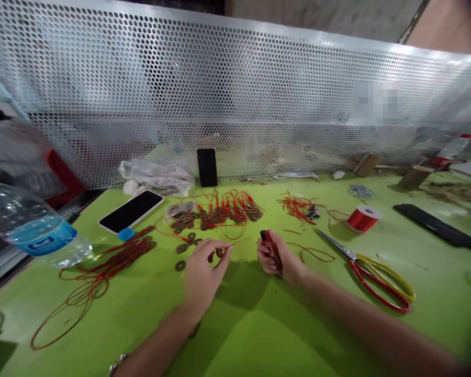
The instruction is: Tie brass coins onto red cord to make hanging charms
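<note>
Between thumb and forefinger, my left hand (206, 269) pinches a thin red cord (241, 242), its end pointing right. My right hand (280, 256) is wrapped round a red lighter (270, 245) with a black top; I cannot make out any flame. A short gap lies between the cord's tip and the lighter. Loose round coins (180, 266) with holes lie just left of my left hand. Behind both hands sits a pile of coins tied with red cords (223, 213). A loop of red cord (317, 255) rests right of my right hand.
Scissors (352, 255) with red and yellow handles lie open at right, near a red cord spool (363, 218) and cord scraps (300, 208). Left are strung coins (129, 251), a phone (132, 211) and a water bottle (35, 225). A perforated metal panel (235, 94) borders the green table.
</note>
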Tool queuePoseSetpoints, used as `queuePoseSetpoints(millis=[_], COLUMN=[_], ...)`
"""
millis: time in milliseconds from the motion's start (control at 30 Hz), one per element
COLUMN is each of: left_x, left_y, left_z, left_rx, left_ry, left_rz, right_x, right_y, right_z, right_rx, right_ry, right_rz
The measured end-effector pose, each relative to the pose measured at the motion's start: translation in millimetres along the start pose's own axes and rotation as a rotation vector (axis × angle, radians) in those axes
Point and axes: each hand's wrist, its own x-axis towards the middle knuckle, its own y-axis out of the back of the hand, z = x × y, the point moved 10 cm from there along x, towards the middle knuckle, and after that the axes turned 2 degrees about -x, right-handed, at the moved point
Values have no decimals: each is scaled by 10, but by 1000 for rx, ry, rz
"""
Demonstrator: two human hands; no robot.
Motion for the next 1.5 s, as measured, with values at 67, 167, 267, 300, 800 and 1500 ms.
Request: queuePoseSetpoints(millis=[67, 167, 267, 300, 800, 1500], left_x=[-12, -23, -25, -25, -31, -36], left_y=[8, 0, -9, -12, -5, 12], left_z=[17, 46, 62, 64, 37, 23], left_rx=[-17, -32, -53, -60, -62, -94], left_ry=[-9, -11, -11, -12, -8, -21], left_rz=[8, 7, 5, 4, 16, 31], right_x=[0, -4, -9, -9, 23, 26], right_y=[-7, 17, 24, 25, 24, 8], right_z=[19, 25, 42, 49, 104, 120], right_rx=[-18, -67, -109, -120, -154, -161], right_ry=[-24, -34, -48, -53, -91, -159], right_rz=[-25, -20, -18, -17, -10, 26])
